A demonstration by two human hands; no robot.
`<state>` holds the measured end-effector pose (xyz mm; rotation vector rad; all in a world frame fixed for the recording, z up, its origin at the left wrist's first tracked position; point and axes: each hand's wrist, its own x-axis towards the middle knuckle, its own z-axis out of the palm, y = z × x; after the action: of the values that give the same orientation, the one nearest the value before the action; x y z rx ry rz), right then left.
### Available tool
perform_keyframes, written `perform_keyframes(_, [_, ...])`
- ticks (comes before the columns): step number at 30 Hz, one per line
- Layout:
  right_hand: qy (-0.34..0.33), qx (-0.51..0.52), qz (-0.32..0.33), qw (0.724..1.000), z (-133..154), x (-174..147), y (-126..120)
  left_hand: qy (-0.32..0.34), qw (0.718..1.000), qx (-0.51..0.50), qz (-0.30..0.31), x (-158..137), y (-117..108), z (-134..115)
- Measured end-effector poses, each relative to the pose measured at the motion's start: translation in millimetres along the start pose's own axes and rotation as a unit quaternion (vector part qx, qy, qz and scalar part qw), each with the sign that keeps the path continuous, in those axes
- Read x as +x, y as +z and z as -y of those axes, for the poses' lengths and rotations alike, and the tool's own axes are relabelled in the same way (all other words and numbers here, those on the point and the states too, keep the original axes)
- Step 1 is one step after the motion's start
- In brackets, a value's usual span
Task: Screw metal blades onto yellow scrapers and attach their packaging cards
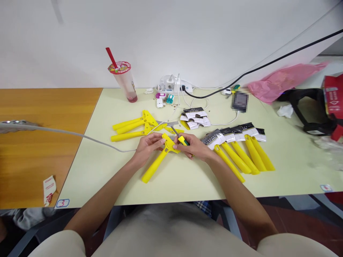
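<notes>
Holding: left hand (146,147), yellow tool (158,161); right hand (197,146), screwdriver (183,140) | pale tabletop (184,184) | white wall (193,39) behind

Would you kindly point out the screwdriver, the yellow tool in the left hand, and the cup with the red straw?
Screwdriver (183,140): head view, on its handle.
Yellow tool (158,161): head view, on its long handle.
Cup (125,84): head view, on its side wall.

Likely small workshop: screwdriver (183,141), several matching yellow tools (245,157), number-stickered table (88,178), power strip (188,86).
</notes>
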<state>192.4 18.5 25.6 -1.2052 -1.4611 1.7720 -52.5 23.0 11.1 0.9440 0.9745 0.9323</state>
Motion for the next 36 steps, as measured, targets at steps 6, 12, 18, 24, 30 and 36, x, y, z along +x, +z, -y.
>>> perform_keyframes(6, [0.006,-0.001,-0.017,1.000,1,1,2,-0.007,1.000,0.007,-0.009,1,1,0])
perform_keyframes(12, [0.009,-0.007,-0.035,0.999,2,1,7,0.005,1.000,0.022,-0.009,2,0,4])
perform_keyframes(18, [-0.025,0.016,-0.069,0.997,7,0,10,-0.021,0.997,0.044,0.053,-2,1,-4])
perform_keyframes(24, [-0.033,0.038,-0.117,0.992,11,-2,6,-0.112,0.986,0.039,0.120,-9,9,-7])
perform_keyframes(30, [-0.073,0.057,-0.129,0.987,7,0,3,-0.038,0.997,-0.014,0.066,-10,7,-4])
perform_keyframes(36, [-0.094,0.017,-0.244,0.965,3,5,-8,0.034,0.997,-0.063,-0.019,-13,3,-19])
